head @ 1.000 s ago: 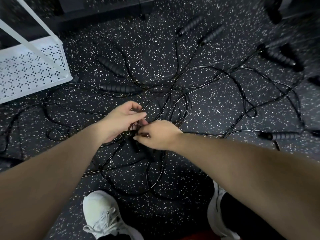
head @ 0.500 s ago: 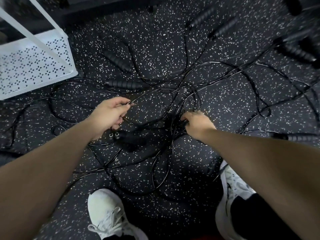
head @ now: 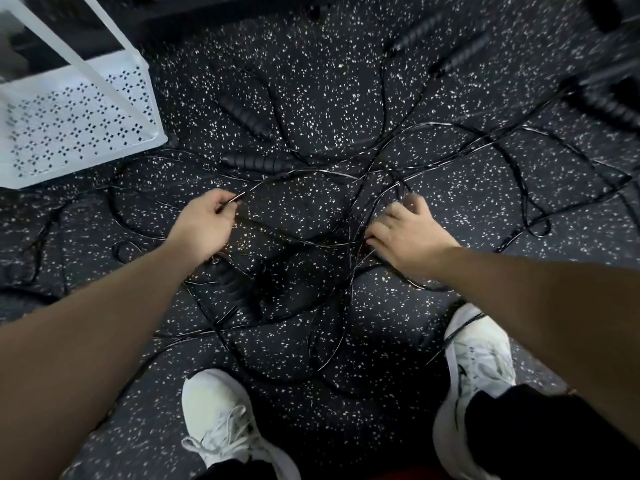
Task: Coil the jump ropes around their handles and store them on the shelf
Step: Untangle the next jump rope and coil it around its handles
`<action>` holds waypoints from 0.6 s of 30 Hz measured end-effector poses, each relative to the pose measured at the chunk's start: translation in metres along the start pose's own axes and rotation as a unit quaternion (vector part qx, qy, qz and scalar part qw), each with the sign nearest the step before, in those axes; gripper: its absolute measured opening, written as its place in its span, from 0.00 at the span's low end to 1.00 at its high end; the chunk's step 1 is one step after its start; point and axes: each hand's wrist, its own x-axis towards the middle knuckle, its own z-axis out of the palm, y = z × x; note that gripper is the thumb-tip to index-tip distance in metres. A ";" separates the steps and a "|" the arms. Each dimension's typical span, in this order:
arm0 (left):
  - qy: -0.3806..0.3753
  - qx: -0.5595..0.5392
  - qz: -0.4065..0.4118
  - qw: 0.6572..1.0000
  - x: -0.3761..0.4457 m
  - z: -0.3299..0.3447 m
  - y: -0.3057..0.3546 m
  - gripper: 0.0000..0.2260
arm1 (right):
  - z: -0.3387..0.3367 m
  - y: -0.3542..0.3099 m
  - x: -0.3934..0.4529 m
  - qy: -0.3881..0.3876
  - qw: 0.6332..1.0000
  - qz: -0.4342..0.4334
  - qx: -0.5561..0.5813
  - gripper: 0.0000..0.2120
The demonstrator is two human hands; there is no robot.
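Thin black jump ropes [head: 311, 174] with ribbed black handles [head: 258, 162] sprawl tangled across the speckled floor [head: 311, 81] beside the white shelf [head: 79, 129], while the left hand [head: 204, 225] pinches one cord and the right hand [head: 405, 233] curls its fingers into the knot of strands.

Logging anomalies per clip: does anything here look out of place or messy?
Yes. The jump ropes lie tangled across the floor, cords crossing each other, one over the right shoe. The white shelf holds none. Both hands, left and right, grip cords.
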 end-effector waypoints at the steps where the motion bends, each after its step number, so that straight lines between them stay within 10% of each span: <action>1: 0.001 0.013 -0.004 1.000 -0.001 0.001 0.001 0.14 | -0.003 0.006 -0.004 0.041 0.999 -0.018 0.002 0.21; 7: 0.007 0.091 0.065 0.994 -0.032 0.002 0.030 0.31 | -0.064 0.021 -0.004 0.184 0.981 -0.037 0.044 0.19; 13: -0.073 0.057 0.254 0.963 -0.097 0.005 0.111 0.22 | -0.141 0.009 0.003 0.206 0.969 -0.013 0.136 0.17; 18: 0.004 0.140 0.288 0.948 -0.122 -0.007 0.145 0.13 | -0.199 0.000 -0.014 0.136 0.949 -0.020 0.283 0.13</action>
